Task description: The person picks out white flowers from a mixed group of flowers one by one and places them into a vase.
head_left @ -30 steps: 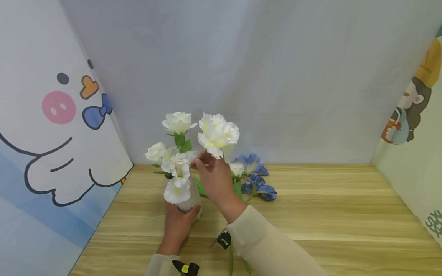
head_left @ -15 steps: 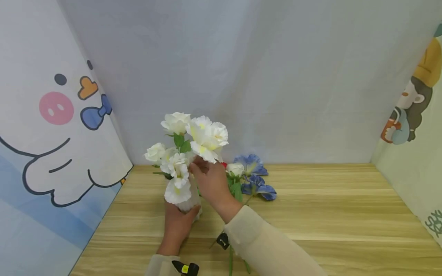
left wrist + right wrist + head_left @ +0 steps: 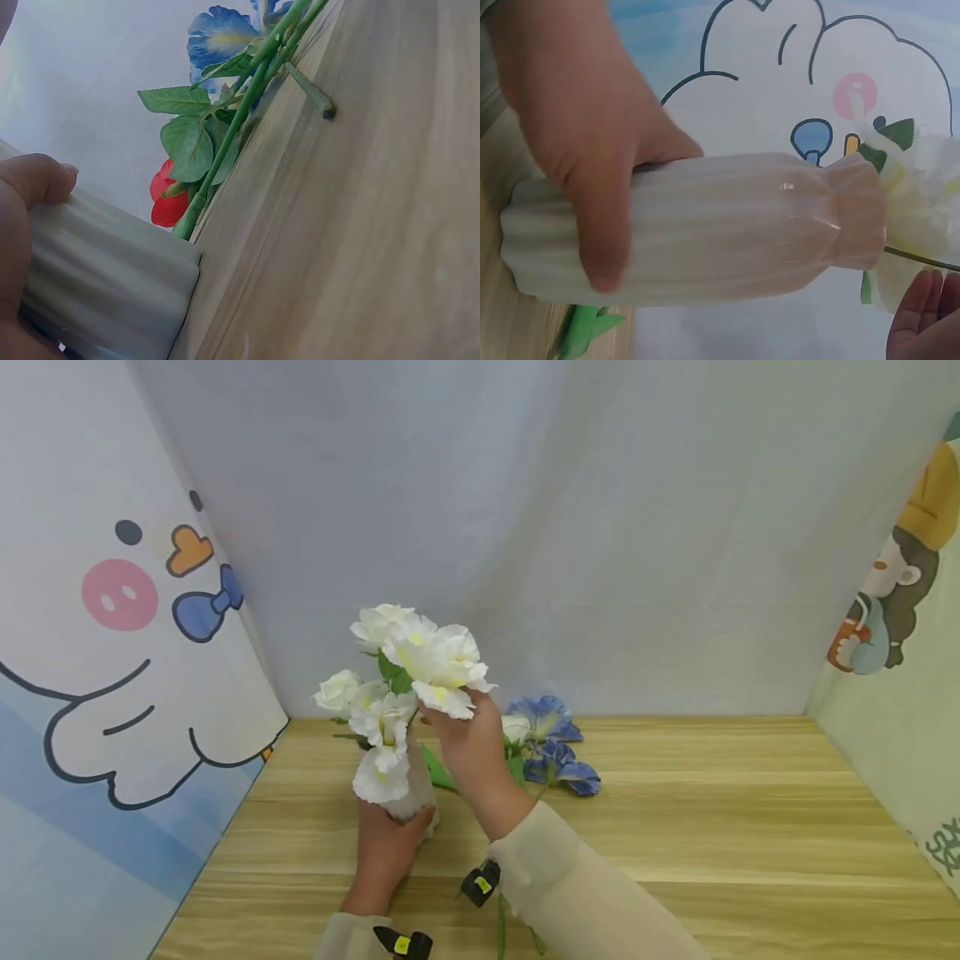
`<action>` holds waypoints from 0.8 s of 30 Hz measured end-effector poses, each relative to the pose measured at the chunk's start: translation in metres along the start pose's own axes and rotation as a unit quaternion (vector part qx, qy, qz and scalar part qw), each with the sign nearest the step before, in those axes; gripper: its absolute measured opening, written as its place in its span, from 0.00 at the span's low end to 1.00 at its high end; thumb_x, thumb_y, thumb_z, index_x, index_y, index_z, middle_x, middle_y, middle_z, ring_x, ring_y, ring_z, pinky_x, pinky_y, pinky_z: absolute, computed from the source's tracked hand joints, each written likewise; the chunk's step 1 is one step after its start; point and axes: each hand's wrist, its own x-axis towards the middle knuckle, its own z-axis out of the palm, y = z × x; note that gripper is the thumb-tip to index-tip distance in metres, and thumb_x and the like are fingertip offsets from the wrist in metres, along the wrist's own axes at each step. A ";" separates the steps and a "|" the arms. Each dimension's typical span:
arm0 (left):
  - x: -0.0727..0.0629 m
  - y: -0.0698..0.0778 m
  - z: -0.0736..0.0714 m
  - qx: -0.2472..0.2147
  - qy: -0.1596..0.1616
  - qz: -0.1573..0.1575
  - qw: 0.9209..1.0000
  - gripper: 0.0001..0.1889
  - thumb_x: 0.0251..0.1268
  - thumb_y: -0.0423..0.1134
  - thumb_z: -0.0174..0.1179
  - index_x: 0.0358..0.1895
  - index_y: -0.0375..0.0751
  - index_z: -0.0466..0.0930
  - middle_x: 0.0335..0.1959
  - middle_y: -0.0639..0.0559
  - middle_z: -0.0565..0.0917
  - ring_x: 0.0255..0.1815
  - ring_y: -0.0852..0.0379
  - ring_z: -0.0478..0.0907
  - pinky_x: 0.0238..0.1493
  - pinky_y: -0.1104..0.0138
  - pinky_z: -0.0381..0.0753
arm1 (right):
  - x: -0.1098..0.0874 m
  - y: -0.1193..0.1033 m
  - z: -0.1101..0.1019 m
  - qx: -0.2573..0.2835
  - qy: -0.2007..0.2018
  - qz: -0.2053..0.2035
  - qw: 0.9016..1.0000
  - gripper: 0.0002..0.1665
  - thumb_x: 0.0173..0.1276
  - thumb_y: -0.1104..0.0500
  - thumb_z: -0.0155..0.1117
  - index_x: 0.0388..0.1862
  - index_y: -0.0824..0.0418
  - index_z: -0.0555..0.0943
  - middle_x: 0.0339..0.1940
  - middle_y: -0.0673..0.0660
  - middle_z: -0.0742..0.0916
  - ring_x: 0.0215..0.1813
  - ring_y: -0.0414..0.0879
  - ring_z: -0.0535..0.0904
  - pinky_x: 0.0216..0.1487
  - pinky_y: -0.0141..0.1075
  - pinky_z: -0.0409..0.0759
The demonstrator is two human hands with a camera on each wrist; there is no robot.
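Observation:
My left hand (image 3: 390, 847) grips the lower part of a ribbed white-pink vase (image 3: 727, 229), which stands upright on the table. White roses and a white ruffled flower (image 3: 382, 722) stand in its mouth. My right hand (image 3: 472, 747) is beside the mouth, under another large white flower with yellow-tinged petals (image 3: 435, 660). This flower's stem (image 3: 919, 259) runs from the vase mouth; in the right wrist view the straight fingertips (image 3: 928, 279) lie right at it. The bloom hides part of the right hand in the head view.
Behind the right arm lie loose blue flowers (image 3: 558, 764) and a white rose (image 3: 516, 727) on the wooden table (image 3: 712, 827). A red flower (image 3: 169, 199) lies with them close by the vase. Printed cloth walls (image 3: 637, 527) enclose the back and sides.
My right hand has brought the large white flower left over the vase and turned at the wrist. The bloom now overlaps the rose behind it. The left hand has stayed on the vase.

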 end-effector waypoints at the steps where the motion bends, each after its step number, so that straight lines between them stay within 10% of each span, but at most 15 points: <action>1: 0.000 0.000 0.000 -0.001 0.000 0.000 1.000 0.51 0.60 0.34 0.74 0.78 0.40 0.46 0.70 0.38 0.61 0.70 0.42 0.61 0.71 0.46 0.58 | 0.000 -0.001 0.000 0.003 0.002 0.004 1.000 0.25 0.71 0.67 0.69 0.66 0.68 0.76 0.59 0.61 0.83 0.55 0.55 0.82 0.58 0.53 0.80; 11: -0.001 -0.002 0.000 0.001 0.002 0.016 1.000 0.50 0.60 0.34 0.74 0.78 0.40 0.47 0.70 0.39 0.62 0.69 0.43 0.62 0.71 0.46 0.58 | 0.002 0.011 0.002 -0.122 -0.019 -0.031 0.992 0.17 0.73 0.61 0.69 0.58 0.64 0.84 0.48 0.55 0.87 0.49 0.45 0.81 0.52 0.43 0.80; 24: 0.000 -0.003 0.000 -0.031 0.007 0.015 0.999 0.52 0.59 0.33 0.74 0.79 0.41 0.45 0.69 0.40 0.63 0.68 0.44 0.64 0.69 0.48 0.61 | -0.003 0.027 0.001 -0.213 -0.047 0.039 0.975 0.28 0.72 0.67 0.66 0.69 0.68 0.76 0.67 0.62 0.80 0.67 0.57 0.76 0.62 0.48 0.78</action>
